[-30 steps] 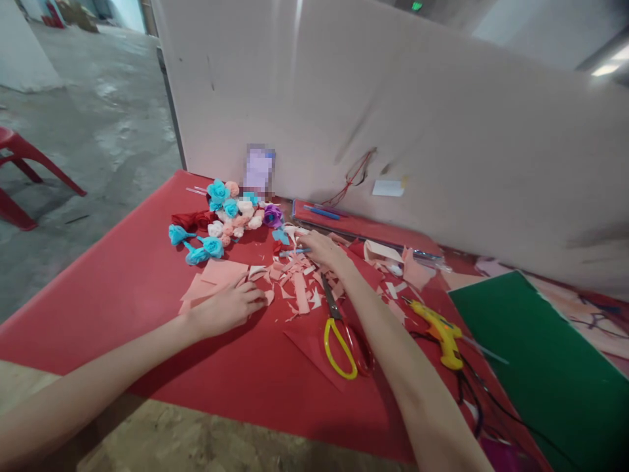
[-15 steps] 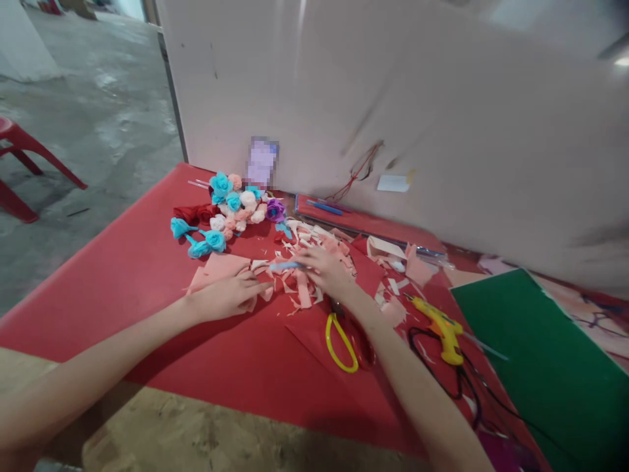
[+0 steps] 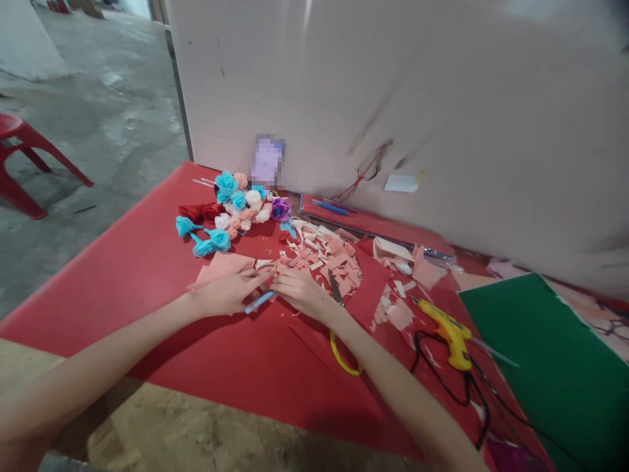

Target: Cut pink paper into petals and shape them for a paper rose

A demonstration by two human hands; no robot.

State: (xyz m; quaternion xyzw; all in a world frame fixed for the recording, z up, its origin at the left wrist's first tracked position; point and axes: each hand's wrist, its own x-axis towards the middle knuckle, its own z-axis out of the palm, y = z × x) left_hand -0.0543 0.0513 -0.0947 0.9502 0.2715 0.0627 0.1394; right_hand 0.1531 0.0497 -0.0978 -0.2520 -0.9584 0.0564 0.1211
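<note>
My left hand (image 3: 230, 292) and my right hand (image 3: 302, 295) meet over the red table, fingertips nearly touching. A slim light-blue stick (image 3: 260, 301) slants out below the right fingers, which are closed on it. The left fingers pinch at the same spot, seemingly on a small piece of pink paper mostly hidden by the fingers. Pink paper sheets (image 3: 223, 264) lie just behind the left hand. Beyond the right hand spreads a heap of pink and white paper scraps (image 3: 322, 249). Scissors (image 3: 344, 357) with a yellow handle lie partly under my right forearm.
Blue, white, pink, red and purple paper flowers (image 3: 238, 200) cluster at the back left. A yellow glue gun (image 3: 449, 333) with a black cord lies right, beside a green board (image 3: 545, 360). A pale wall (image 3: 344, 85) closes off the back; a red stool (image 3: 29, 157) stands left.
My right hand has moved left and toward me, bringing the blue stick from over the scraps to my left fingertips. The scissors' blade has come into sight.
</note>
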